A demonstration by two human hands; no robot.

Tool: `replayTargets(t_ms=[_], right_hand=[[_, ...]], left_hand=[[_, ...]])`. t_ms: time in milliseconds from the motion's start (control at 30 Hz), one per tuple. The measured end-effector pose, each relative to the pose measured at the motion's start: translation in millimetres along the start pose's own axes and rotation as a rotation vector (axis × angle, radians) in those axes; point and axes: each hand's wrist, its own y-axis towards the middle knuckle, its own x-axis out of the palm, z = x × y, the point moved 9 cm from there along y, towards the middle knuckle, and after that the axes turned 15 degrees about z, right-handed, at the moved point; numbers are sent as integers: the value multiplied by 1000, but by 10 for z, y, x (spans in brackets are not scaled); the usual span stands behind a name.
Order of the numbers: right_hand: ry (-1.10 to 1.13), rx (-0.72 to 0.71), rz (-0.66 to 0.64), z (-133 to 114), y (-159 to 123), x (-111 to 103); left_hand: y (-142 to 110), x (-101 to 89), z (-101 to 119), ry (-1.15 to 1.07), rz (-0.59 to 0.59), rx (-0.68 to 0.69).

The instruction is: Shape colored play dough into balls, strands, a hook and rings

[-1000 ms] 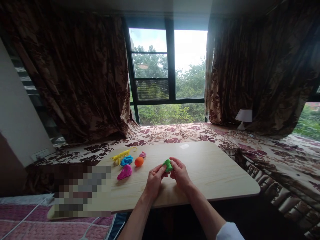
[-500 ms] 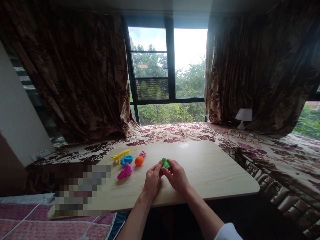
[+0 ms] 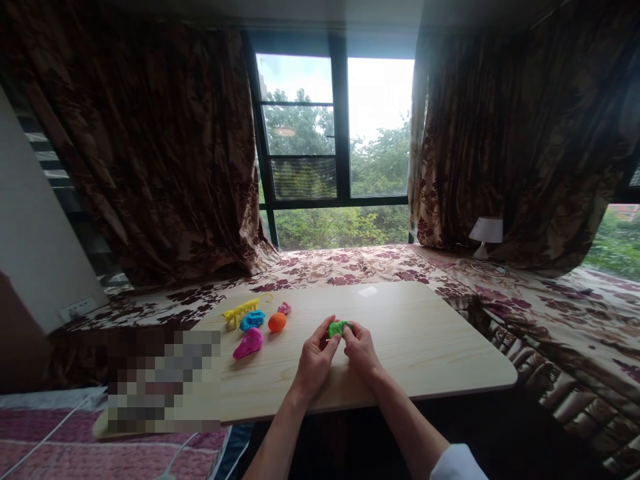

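A lump of green modelling clay (image 3: pixel 339 328) is pinched between both my hands, above the middle of the pale wooden table (image 3: pixel 425 347). My left hand (image 3: pixel 317 353) grips its left side, thumb on the near face. From the right, my right hand (image 3: pixel 361 348) presses fingers and thumb onto the same lump. Left of my hands lie an orange clay ball (image 3: pixel 277 323), a small pink piece (image 3: pixel 285 308), a blue lump (image 3: pixel 252 321) and a magenta lump (image 3: pixel 249 343). Behind them stands a yellow animal-like figure (image 3: pixel 242 310) with legs and a thin curled tail.
A pixelated patch (image 3: pixel 165 383) covers the table's left end. Beyond the table runs a ledge with flowered cloth (image 3: pixel 345 263), below a window. A small white lamp (image 3: pixel 486 231) stands on it at the right. Pink bedding (image 3: pixel 50 437) with a white cable lies at lower left.
My hands have shifted slightly right and turned the green clay, which now looks wider and flatter between the fingers. The other clay pieces have stayed in place on the table.
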Motion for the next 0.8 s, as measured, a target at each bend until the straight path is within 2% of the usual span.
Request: replayTargets(t_ms=[133,300,433,533,600,700,800], right_hand=[[5,11,-28,-32,-1,1],[-29,-194,-84,-360,-137,40],[-41,-205,-92,-346,-199,108],[-148,-298,-17,-364,-208,99],[-188,-362,-29,-415,-230,126],[-169,-384,-77,-475,-249,150],[-163,-360,-15,-483,-216,68]], left_hand=[[51,-108,-50,66,111,44],[128,-292,-232,-3,221,-99],[117,-251,-277,-135,176,-205],[86,-177,-282,-219,142,-273],[76,-153,-281,-239,142,-289],[91,-184,-302,-237,193,-290],[114,-280,-351,-192,287,-295]])
